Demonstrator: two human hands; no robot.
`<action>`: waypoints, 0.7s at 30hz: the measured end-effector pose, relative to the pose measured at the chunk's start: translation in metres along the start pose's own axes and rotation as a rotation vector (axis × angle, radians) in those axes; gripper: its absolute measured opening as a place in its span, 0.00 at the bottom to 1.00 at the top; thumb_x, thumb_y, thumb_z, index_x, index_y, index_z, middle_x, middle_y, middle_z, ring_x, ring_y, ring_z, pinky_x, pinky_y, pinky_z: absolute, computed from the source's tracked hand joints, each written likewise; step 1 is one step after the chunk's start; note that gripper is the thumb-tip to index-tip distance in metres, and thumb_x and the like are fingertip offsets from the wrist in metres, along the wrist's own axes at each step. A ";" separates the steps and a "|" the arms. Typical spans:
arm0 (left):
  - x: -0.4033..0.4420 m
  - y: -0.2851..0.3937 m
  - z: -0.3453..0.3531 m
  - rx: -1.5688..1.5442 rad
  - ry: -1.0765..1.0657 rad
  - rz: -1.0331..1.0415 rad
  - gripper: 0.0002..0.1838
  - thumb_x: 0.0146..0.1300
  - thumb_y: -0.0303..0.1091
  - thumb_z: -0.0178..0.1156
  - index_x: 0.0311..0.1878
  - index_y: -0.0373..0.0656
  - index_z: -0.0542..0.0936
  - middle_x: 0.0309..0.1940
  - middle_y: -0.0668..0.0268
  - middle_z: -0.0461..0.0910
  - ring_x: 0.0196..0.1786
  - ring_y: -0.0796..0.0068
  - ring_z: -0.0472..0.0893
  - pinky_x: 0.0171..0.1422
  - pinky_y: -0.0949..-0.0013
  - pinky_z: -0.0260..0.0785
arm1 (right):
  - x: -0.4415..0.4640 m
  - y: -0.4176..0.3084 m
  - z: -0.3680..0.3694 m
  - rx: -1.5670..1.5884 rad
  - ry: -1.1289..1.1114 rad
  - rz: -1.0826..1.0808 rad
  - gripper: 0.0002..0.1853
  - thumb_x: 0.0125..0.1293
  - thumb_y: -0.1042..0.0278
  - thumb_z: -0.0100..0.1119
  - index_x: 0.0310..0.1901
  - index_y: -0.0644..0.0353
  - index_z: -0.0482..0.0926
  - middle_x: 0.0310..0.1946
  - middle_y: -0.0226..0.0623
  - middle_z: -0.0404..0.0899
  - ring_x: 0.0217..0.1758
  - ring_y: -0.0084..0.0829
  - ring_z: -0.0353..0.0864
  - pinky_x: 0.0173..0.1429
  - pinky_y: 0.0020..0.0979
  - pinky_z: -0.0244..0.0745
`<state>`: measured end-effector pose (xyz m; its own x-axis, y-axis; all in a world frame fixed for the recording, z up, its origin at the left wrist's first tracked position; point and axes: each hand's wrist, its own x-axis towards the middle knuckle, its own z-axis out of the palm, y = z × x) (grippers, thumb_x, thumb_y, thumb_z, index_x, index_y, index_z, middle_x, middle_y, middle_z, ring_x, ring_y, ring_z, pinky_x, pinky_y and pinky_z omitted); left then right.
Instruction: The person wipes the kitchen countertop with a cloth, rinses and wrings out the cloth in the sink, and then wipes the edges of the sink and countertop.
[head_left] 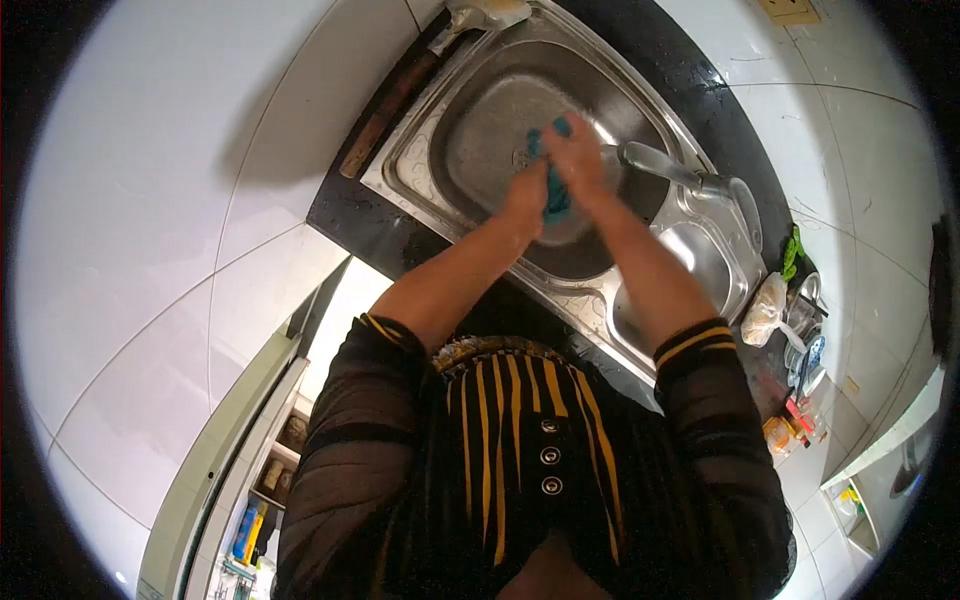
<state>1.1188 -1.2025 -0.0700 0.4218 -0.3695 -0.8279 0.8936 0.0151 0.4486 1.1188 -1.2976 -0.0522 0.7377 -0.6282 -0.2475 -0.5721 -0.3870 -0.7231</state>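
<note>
Both my hands are over the large basin of a stainless steel sink (pixel 470 150), gripping a wet-looking teal cloth (pixel 556 198). My left hand (pixel 524 200) is closed around its near side. Slightly farther up, my right hand (pixel 577 160) is closed on the cloth too, its fingers a little blurred. Parts of the cloth stick out above and below the hands. Just right of my right hand is the spout of a metal faucet (pixel 665 167).
A smaller basin (pixel 690 250) adjoins on the right. Along the sink's left edge lies a long brown wooden piece (pixel 390 110), with a plastic bag (pixel 485 14) beyond. A tied bag (pixel 766 310), green leaves (pixel 793 252) and jars (pixel 780 432) stand on the right counter.
</note>
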 end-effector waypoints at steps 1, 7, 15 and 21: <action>-0.002 0.006 0.000 0.003 -0.003 0.004 0.27 0.63 0.53 0.48 0.53 0.37 0.71 0.40 0.57 0.77 0.42 0.62 0.77 0.48 0.60 0.70 | 0.003 0.002 -0.009 0.002 0.005 -0.003 0.24 0.56 0.53 0.58 0.47 0.65 0.71 0.40 0.50 0.76 0.45 0.46 0.77 0.48 0.40 0.69; 0.004 0.089 -0.018 0.290 -0.102 0.029 0.35 0.60 0.60 0.49 0.57 0.37 0.70 0.49 0.54 0.75 0.50 0.59 0.76 0.55 0.56 0.67 | -0.007 0.005 -0.045 0.108 -0.636 0.212 0.29 0.57 0.47 0.59 0.48 0.66 0.73 0.40 0.37 0.77 0.42 0.24 0.75 0.49 0.26 0.68; 0.007 0.050 -0.036 0.080 -0.566 -0.072 0.42 0.57 0.69 0.45 0.58 0.36 0.65 0.40 0.54 0.77 0.43 0.64 0.77 0.46 0.61 0.71 | -0.007 -0.046 -0.055 1.045 -0.405 0.401 0.27 0.57 0.51 0.61 0.49 0.66 0.71 0.43 0.39 0.75 0.44 0.35 0.76 0.51 0.36 0.72; 0.014 0.054 -0.076 0.459 -0.521 -0.127 0.29 0.57 0.57 0.57 0.45 0.37 0.74 0.30 0.62 0.75 0.28 0.77 0.73 0.30 0.72 0.68 | 0.012 0.030 -0.039 1.045 0.054 0.609 0.23 0.62 0.54 0.55 0.52 0.63 0.71 0.45 0.39 0.74 0.45 0.33 0.75 0.49 0.34 0.71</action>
<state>1.1850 -1.1361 -0.0831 0.0876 -0.7408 -0.6659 0.7280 -0.4087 0.5504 1.0962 -1.3430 -0.0518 0.4181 -0.5548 -0.7193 -0.2362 0.6982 -0.6758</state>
